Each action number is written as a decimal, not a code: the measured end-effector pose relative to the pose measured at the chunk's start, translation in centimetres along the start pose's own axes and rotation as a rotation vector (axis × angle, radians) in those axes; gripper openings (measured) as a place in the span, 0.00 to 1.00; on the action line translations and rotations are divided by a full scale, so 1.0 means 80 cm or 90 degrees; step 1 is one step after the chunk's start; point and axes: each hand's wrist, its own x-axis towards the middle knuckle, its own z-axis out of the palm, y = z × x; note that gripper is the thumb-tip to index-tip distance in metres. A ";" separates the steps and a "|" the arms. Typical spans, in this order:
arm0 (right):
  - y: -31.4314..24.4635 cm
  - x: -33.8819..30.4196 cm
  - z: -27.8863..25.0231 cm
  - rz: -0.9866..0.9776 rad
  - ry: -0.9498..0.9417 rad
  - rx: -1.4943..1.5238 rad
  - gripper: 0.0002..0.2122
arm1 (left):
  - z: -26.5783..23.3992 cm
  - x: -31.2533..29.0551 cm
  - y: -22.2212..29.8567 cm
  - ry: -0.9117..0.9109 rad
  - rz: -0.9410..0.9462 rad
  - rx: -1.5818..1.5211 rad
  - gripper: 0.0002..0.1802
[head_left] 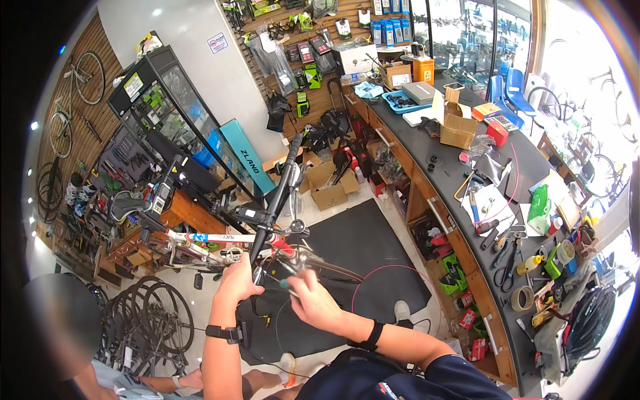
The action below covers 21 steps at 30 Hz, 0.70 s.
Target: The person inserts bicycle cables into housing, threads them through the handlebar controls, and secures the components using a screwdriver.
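In front of me stands a bicycle (220, 237) with a white and red frame. Its black handlebar (272, 208) runs from far to near, and my left hand (239, 281) is wrapped round the near end. Just right of it, my right hand (316, 304) is closed and a little blurred, gripping a small tool with a teal handle (285, 284). That tool's front end points toward the bar end; whether it touches cannot be made out. A thin cable (279, 313) loops down below the bar.
A long dark counter (460, 207) curves along the right, with pliers (510, 260), a cardboard box (458, 125) and other tools on it. A black mat (393, 267) lies under the bicycle. At lower left, a co-worker's hand (190, 380) is near several wheels (163, 317).
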 end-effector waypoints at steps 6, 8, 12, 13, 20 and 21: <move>0.006 -0.002 0.014 0.164 -0.136 -0.104 0.15 | 0.000 0.001 -0.001 -0.006 -0.015 -0.016 0.44; -0.004 0.003 0.011 0.093 -0.060 -0.042 0.14 | 0.004 0.000 -0.014 0.006 -0.007 -0.012 0.45; 0.009 0.006 -0.004 -0.021 -0.020 -0.084 0.12 | 0.004 0.013 -0.002 0.012 0.037 -0.004 0.45; 0.012 0.003 -0.007 0.054 -0.035 -0.148 0.11 | 0.010 0.020 -0.001 0.031 0.055 -0.016 0.46; 0.009 0.004 0.022 0.019 -0.109 0.029 0.09 | 0.028 0.015 -0.038 0.000 0.052 -0.191 0.59; 0.009 0.003 0.026 0.022 -0.091 -0.016 0.09 | 0.030 0.020 -0.042 0.019 0.073 -0.191 0.58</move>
